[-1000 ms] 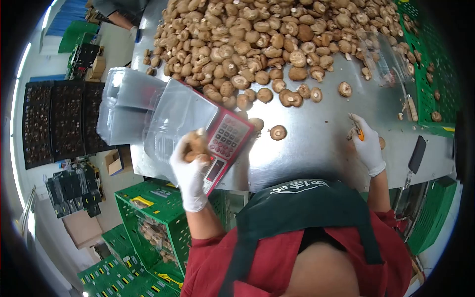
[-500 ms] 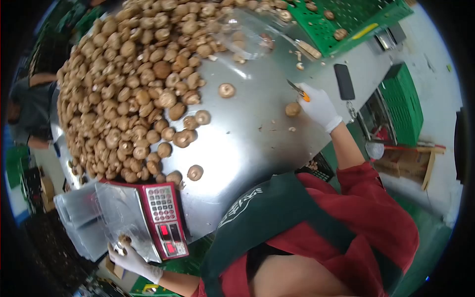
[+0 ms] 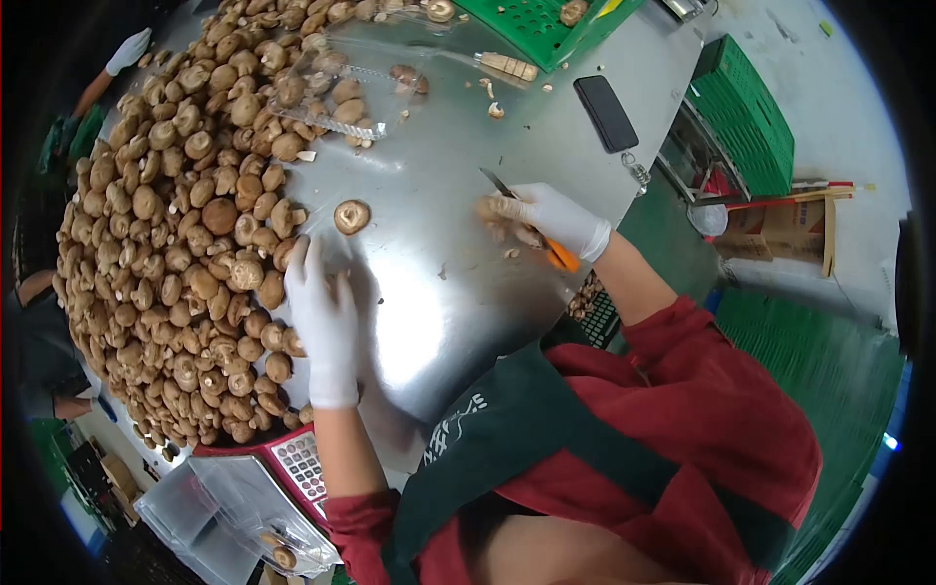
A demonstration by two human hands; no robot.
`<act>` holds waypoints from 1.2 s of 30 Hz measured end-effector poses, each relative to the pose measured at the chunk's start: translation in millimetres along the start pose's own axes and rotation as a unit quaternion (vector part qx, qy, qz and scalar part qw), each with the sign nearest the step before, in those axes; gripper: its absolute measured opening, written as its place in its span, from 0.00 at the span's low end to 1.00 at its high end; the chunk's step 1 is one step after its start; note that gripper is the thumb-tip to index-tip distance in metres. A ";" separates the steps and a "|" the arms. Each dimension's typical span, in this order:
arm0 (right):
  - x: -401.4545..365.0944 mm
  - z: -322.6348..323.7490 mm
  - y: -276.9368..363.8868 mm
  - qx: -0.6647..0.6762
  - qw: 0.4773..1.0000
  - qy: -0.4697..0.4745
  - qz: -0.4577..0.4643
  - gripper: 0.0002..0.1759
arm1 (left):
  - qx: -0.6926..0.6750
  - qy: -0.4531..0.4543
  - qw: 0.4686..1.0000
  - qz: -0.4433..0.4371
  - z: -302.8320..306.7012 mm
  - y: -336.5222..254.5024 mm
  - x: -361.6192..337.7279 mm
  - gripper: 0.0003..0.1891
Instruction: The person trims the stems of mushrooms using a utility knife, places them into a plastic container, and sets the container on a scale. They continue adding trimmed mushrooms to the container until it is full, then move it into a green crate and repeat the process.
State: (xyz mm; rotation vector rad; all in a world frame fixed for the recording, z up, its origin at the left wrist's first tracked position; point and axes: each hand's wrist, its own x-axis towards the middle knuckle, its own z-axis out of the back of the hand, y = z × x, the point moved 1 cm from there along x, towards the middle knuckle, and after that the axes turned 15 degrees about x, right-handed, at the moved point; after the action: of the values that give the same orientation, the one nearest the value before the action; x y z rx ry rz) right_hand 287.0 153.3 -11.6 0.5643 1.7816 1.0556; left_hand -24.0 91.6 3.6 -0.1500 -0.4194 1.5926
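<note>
My left hand [image 3: 320,327], in a white glove, reaches to the edge of a big heap of shiitake mushrooms [image 3: 185,283]. Its fingers are stretched out with the thumb apart, and the fingertips are right at the nearest mushrooms. On the metal table, my gloved right hand [image 3: 558,220] is closed around a small knife with an orange handle [image 3: 562,256]; the blade points up and left. A blurred brown mushroom [image 3: 493,216] is at the fingertips of that hand. Between the hands and the heap lies a single mushroom [image 3: 352,216], gills up.
A red scale [image 3: 292,463] stands at lower left, with a clear plastic bag [image 3: 229,487] and mushrooms on it. Another clear bag [image 3: 336,102] lies by the heap. A wooden handle [image 3: 507,66], a phone [image 3: 605,114] and a green crate [image 3: 541,34] are farther back. Another person's gloved hand [image 3: 129,51] shows upper left.
My left hand has left the bag on the scale, where mushrooms now lie, and moved up to the heap. My right hand has come to the mushroom with the knife. The view has shifted.
</note>
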 end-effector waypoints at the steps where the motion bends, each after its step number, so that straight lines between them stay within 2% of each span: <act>1: -2.5 -2.1 4.6 0.130 0.989 0.052 -0.052 0.30 | 0.053 -0.006 0.997 -0.058 -14.3 -1.1 16.5 0.26; 4: -2.6 -8.9 5.9 0.277 0.953 0.081 -0.088 0.32 | 0.084 0.020 0.990 -0.108 -51.1 -1.1 44.3 0.26; 7: -4.1 -16.7 2.6 0.340 0.936 0.045 -0.083 0.36 | 0.102 0.044 0.987 -0.114 -51.3 2.8 48.3 0.30; 10: -0.5 -14.3 -2.7 0.418 0.896 0.067 -0.138 0.39 | 0.132 0.012 0.985 -0.107 -50.7 -4.1 40.6 0.25; 14: -6.0 -18.4 -1.9 0.442 0.883 0.055 -0.148 0.41 | 0.035 0.071 0.994 -0.069 -49.9 -33.3 17.3 0.21; 19: -16.5 -17.9 0.5 0.512 0.845 0.043 -0.147 0.43 | -0.061 0.100 0.987 -0.112 -69.9 -86.0 -14.9 0.23; 20: -20.8 -18.5 4.4 0.521 0.839 0.042 -0.148 0.43 | -0.124 0.134 0.975 -0.123 -79.5 -96.4 -23.2 0.24; 21: -25.6 -20.0 9.4 0.530 0.834 0.042 -0.148 0.42 | -0.186 0.216 0.952 -0.110 -81.3 -108.9 -32.0 0.25; 22: -30.2 -21.8 14.1 0.540 0.827 0.043 -0.149 0.42 | -0.293 0.344 0.889 -0.075 -69.8 -127.2 -35.4 0.21; 24: -39.2 -25.4 23.9 0.518 0.844 0.025 -0.140 0.41 | -0.392 0.350 0.842 -0.123 -57.5 -141.9 -45.4 0.21; 27: -42.8 -24.4 20.1 0.488 0.865 -0.012 -0.115 0.38 | -0.451 0.343 0.824 0.000 -75.0 -125.1 -47.4 0.23; 30: -43.8 -33.6 18.8 0.456 0.881 -0.061 -0.110 0.33 | -0.533 0.223 0.809 0.114 -50.7 -115.5 -33.7 0.27; 31: -42.5 -40.1 19.1 0.443 0.886 -0.076 -0.113 0.32 | -0.492 0.188 0.849 0.044 -39.0 -115.0 -26.5 0.28; 33: -39.6 -59.4 13.2 0.388 0.914 -0.037 -0.110 0.29 | -0.395 0.113 0.907 -0.092 -18.1 -112.3 -16.0 0.29; 35: -32.2 -69.4 2.0 0.371 0.921 0.026 -0.114 0.28 | -0.410 0.189 0.891 -0.037 -7.0 -102.9 -16.8 0.29; 36: -29.9 -69.3 1.2 0.297 0.947 0.008 -0.120 0.28 | -0.417 0.225 0.880 -0.009 -3.4 -96.7 -17.6 0.29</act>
State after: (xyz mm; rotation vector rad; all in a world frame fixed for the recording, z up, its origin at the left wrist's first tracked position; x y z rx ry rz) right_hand 237.9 103.1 16.2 0.6720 2.1229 0.3429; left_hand 68.9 76.1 32.0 -1.1493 -0.7089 1.2080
